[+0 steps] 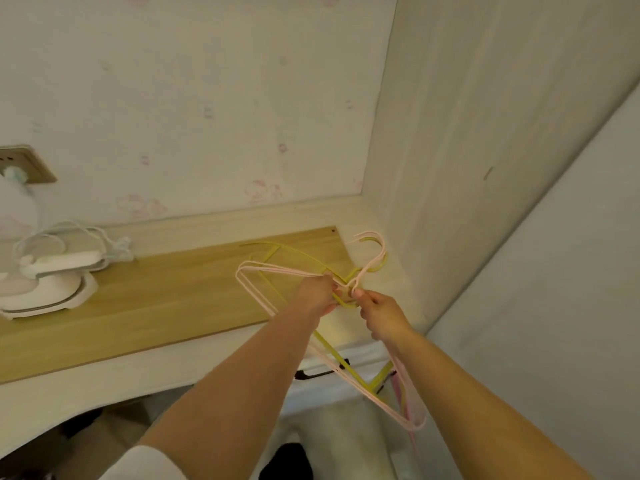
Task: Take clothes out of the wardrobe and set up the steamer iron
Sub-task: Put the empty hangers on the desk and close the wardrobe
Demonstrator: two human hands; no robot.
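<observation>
Your way to the right is shut off by the wardrobe side panel [450, 168], which meets the wallpapered wall [207, 81] in a tight corner. Bare wooden desktop [166, 299] lies open to your left until the steamer iron [45, 289] and its coiled cord [72, 237].

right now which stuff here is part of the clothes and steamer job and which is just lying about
Part of the job:
- pink hangers and yellow hangers, gripped by left hand and right hand
- steamer iron on the wooden desk
- its white cord

Just there:
- wall socket
- patterned wallpaper
</observation>
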